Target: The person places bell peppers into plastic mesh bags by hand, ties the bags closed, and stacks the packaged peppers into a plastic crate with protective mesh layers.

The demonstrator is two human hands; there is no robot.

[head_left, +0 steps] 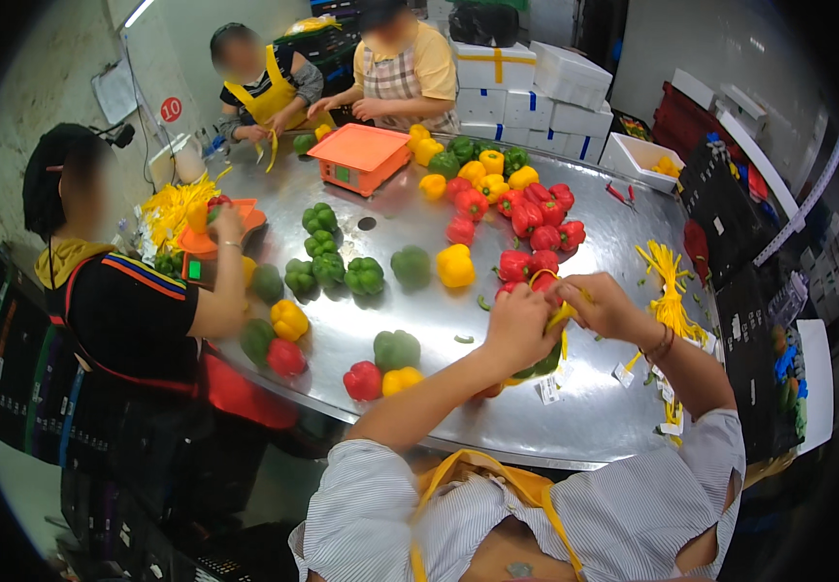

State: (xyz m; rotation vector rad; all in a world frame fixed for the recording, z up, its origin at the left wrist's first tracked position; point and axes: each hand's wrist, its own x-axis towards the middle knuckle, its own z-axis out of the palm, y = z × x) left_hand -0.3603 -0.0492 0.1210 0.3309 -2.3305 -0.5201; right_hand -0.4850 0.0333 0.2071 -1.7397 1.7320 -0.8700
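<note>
My left hand (521,331) and my right hand (601,305) meet over the table's near right side, both gripping the gathered yellow mesh net (563,316). Below them hangs or rests the net's lower part, around a green bell pepper (549,361) and some yellow and orange, mostly hidden by my left hand and forearm. A white tag (548,391) with print dangles beside it. Just beyond my hands lie red bell peppers (514,266), and a yellow bell pepper (456,265) sits to their left. Whether the net is knotted cannot be seen.
A bundle of yellow nets (663,284) lies right on the steel table (419,320). Green peppers (365,276) stand mid-table; an orange scale (361,153) is behind. Red-handled snips (619,195) lie far right. One co-worker (121,291) works left, two at the back.
</note>
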